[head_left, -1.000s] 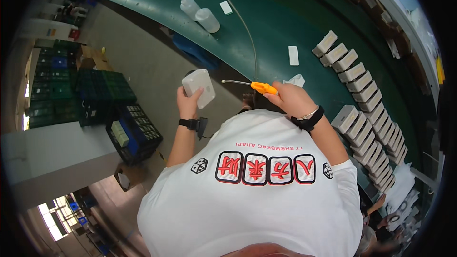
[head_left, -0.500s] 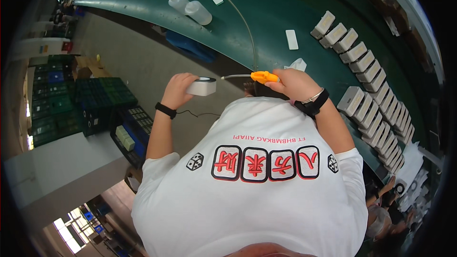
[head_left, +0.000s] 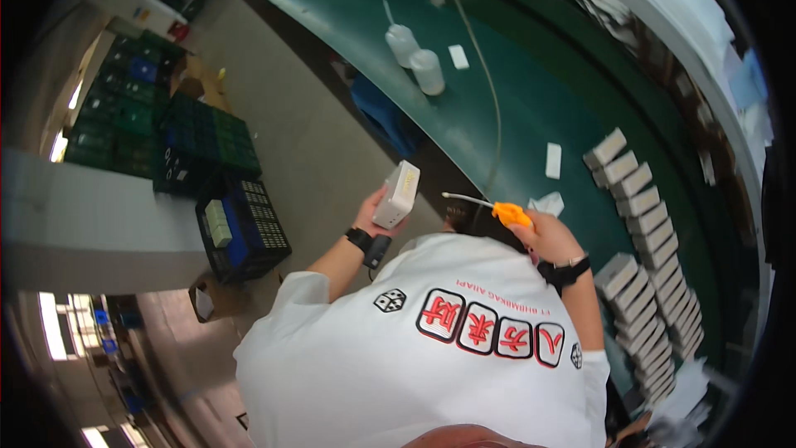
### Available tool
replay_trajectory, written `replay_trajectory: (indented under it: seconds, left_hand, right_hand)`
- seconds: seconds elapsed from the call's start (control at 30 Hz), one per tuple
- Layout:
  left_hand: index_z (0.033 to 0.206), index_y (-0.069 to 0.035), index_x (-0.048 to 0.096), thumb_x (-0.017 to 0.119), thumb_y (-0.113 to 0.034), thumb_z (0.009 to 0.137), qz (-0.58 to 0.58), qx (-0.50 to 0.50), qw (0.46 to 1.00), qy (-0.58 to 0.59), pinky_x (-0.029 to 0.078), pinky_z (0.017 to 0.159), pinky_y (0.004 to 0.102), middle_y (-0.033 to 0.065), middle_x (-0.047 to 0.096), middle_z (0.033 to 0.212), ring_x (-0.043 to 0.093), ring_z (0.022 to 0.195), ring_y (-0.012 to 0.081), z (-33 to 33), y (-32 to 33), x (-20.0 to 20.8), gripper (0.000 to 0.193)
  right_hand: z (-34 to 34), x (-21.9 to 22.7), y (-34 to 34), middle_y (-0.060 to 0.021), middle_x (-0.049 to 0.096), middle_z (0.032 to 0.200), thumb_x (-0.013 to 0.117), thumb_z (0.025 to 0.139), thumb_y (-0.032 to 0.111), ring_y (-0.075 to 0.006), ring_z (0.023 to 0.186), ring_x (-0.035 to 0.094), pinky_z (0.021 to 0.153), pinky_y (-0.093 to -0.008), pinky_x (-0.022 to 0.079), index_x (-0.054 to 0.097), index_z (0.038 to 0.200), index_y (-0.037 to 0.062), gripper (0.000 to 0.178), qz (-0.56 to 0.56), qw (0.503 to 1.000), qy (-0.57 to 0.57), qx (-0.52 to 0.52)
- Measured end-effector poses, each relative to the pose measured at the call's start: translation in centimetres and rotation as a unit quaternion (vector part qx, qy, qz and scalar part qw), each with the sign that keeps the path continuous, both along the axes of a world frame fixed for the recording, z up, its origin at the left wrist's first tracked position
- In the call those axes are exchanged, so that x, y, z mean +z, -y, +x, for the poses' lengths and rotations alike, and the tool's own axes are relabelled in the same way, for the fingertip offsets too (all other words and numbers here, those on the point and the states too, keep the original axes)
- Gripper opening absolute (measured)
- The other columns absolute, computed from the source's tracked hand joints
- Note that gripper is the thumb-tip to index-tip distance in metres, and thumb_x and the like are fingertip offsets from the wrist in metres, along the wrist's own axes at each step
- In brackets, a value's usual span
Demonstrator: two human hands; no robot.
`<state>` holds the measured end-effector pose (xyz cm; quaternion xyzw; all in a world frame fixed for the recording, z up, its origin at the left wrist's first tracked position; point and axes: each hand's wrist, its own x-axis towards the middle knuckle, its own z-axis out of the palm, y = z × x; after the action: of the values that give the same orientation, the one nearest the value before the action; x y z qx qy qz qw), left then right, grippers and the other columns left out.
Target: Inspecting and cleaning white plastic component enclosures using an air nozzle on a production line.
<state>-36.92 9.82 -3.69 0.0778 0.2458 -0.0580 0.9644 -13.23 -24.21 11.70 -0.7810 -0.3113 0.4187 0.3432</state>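
Observation:
My left hand (head_left: 373,216) is wrapped round a small white box-shaped device (head_left: 401,193) and holds it tilted over the floor, just off the bench edge. A yellowish patch shows on the device's upper face, and small dark marks on its lower end. In my right hand (head_left: 554,241) is an orange air blow gun (head_left: 512,215), gripped by its body. Its thin bent metal nozzle points left toward the device, with a gap between them. Whether a finger presses the trigger is hidden.
Rows of similar white devices (head_left: 651,203) line the green bench (head_left: 522,108) at right. Two squeeze bottles (head_left: 427,73), a hose (head_left: 485,66), white rectangular pieces (head_left: 553,161) and crumpled white paper (head_left: 547,203) lie on it. Crates (head_left: 265,216) stand on the floor at left.
My left hand has rolled the device from lying flat to tilted up, with a different face showing. The view has swung left, shifting the bench rightward. The blow gun stays in my right hand.

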Motion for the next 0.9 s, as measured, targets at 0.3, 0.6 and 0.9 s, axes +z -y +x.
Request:
replay_trajectory:
  seconds: [0.3, 0.6, 0.9]
  left_hand:
    - [0.119, -0.009, 0.054, 0.055, -0.034, 0.093, -0.093, 0.348, 0.906, -0.223, 0.049, 0.088, 0.0488, 0.0125, 0.058, 0.117, 0.055, 0.108, 0.0325, 5.4, 3.6, 2.8, 0.036]
    - [0.128, -0.007, 0.046, 0.057, -0.032, 0.092, -0.115, 0.29, 0.925, -0.215, 0.051, 0.086, 0.0454, 0.0151, 0.053, 0.122, 0.054, 0.107, 0.0318, 5.8, 4.6, 1.8, 0.045]
    - [0.138, 0.0, 0.029, 0.06, -0.019, 0.086, -0.408, 0.127, 0.903, -0.053, 0.057, 0.067, 0.0321, 0.0176, 0.047, 0.12, 0.063, 0.082, 0.0254, 4.9, 3.9, 5.4, 0.063]
  right_hand:
    - [-1.5, 2.3, -1.2, -0.0092, 0.058, 0.059, 0.059, 0.091, 0.034, -0.0188, 0.042, 0.055, 0.045, -0.0319, 0.043, 0.057, 0.09, 0.0011, 0.033, -0.056, 0.995, 0.054, 0.066]
    - [-1.9, 3.1, -1.3, -0.0108, 0.06, 0.061, 0.061, 0.09, 0.031, -0.0199, 0.045, 0.057, 0.047, -0.0315, 0.044, 0.058, 0.09, 0.0006, 0.031, -0.066, 0.992, 0.095, 0.051]
    - [-0.8, -2.0, 1.5, -0.0101, 0.06, 0.059, 0.06, 0.09, 0.034, -0.0216, 0.044, 0.058, 0.048, -0.0331, 0.045, 0.057, 0.086, 0.0033, 0.031, 0.069, 0.98, 0.184, 0.007]
